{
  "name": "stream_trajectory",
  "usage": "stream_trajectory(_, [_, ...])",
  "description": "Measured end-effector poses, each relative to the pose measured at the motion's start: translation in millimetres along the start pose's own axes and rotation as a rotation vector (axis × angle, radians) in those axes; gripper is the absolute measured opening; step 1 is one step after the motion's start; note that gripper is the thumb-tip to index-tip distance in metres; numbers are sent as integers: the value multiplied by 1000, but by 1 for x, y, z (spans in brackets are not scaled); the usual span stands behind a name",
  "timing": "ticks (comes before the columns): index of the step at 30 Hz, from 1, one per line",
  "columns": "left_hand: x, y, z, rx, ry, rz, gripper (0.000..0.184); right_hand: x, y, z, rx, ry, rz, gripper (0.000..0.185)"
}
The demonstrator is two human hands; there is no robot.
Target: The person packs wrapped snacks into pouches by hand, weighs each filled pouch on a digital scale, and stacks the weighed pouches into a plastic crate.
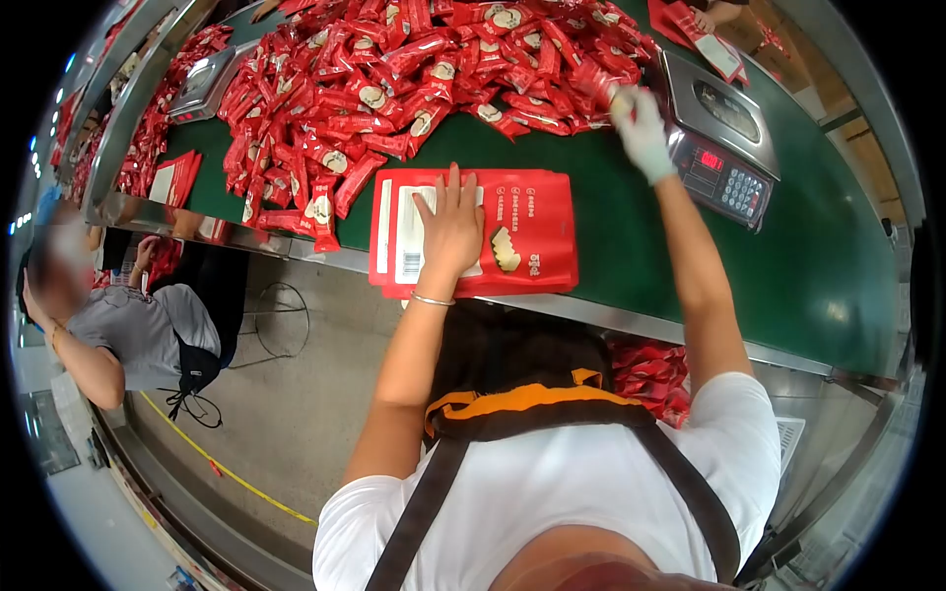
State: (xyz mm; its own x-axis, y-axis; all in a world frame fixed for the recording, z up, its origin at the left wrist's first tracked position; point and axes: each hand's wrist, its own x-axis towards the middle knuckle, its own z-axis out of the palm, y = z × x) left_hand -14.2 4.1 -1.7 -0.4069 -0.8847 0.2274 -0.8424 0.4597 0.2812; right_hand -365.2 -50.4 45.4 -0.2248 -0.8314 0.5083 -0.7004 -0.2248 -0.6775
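My bare left hand (453, 229) lies flat, fingers spread, on a stack of red printed pouches (537, 212) at the table's near edge. A white label panel and a barcode show beside the fingers. My right hand (642, 136), in a white glove, is at the right end of a big heap of small red snack packets (374, 97). Its fingers are closed on a red snack packet (595, 81), slightly blurred. Just right of that hand stands a digital scale (724, 118) with a lit red display and a keypad.
The green table (808, 251) has a metal front edge. A second scale (209, 83) and a few flat red pouches (175, 179) are at the left. Another person (148, 330) sits there; a further person's hand (704, 22) holds a pouch at the upper right.
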Motion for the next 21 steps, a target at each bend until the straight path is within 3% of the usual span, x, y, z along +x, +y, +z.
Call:
stream_trajectory(1, [-3, 0, 1, 2, -11, 0, 52, 19, 13, 1, -48, 59, 20, 38])
stream_trajectory(3, [-1, -2, 0, -31, -20, -8, 53, 39, 59, 13, -193, -317, 183, 50])
stream_trajectory(6, [1, 0, -1, -29, -28, -32, 53, 38, 59, 15, -360, -395, -6, 68])
stream_trajectory(10, [1, -1, -2, -61, -33, -38, 52, 15, 25, 4, -364, -432, 2, 70])
stream_trajectory(12, [2, -4, -2, -72, -32, -29, 52, -21, 1, -7, -140, -198, -17, 70])
stream_trajectory(16, [0, -2, 0, -110, -39, -43, 52, -126, -56, -66, -155, -343, 66, 70])
stream_trajectory(18, [4, -3, -1, -107, -39, -45, 53, -165, -70, -80, -202, -499, 220, 69])
stream_trajectory(21, [0, -1, -1, -114, -42, -27, 55, -181, -77, -67, -217, -570, 159, 66])
